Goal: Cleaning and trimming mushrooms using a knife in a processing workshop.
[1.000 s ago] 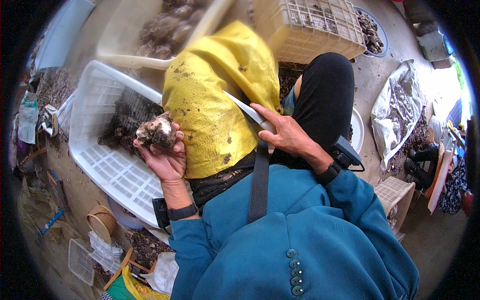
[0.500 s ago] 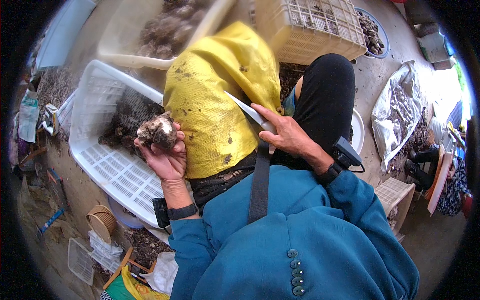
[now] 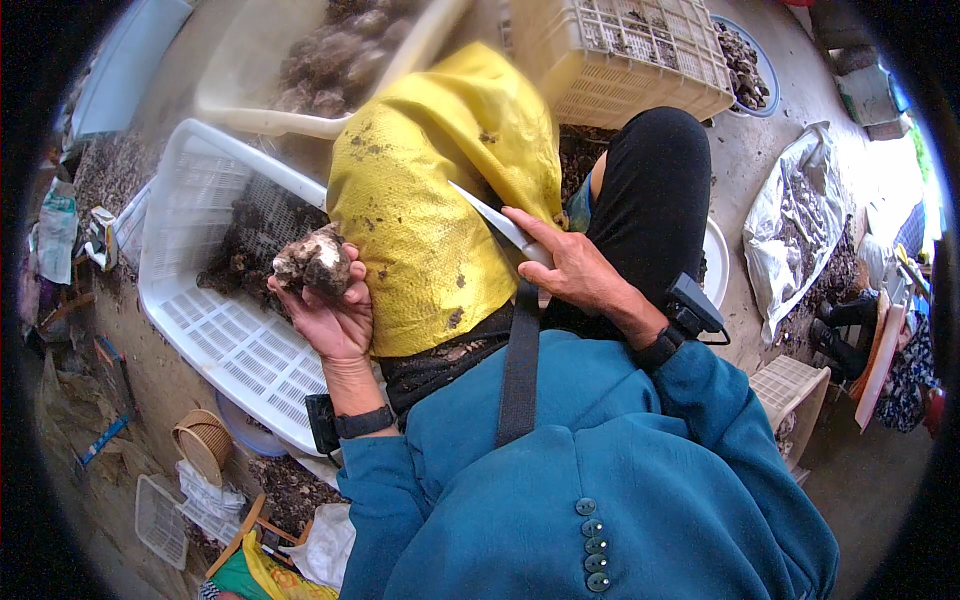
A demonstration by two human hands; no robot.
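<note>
My left hand (image 3: 330, 315) holds up a knobbly, soil-smeared whitish mushroom clump (image 3: 312, 262) over the near edge of a white slatted basket (image 3: 225, 365), which has dark soiled pieces (image 3: 240, 240) inside. My right hand (image 3: 575, 270) is closed on a knife (image 3: 500, 222), its pale blade pointing up and left across a dirt-speckled yellow woven sack (image 3: 430, 170). The sack lies over my lap and left leg, beside my bent right knee in black cloth (image 3: 650, 170).
Ahead stand a bin of mushrooms (image 3: 325, 70) and an upturned crate (image 3: 620, 60). At right are a blue basin (image 3: 750, 75), a white bag (image 3: 790, 230), a crate (image 3: 790, 390) and another person's legs (image 3: 840, 330). At lower left are a wicker basket (image 3: 205, 445) and a small tray (image 3: 160, 520).
</note>
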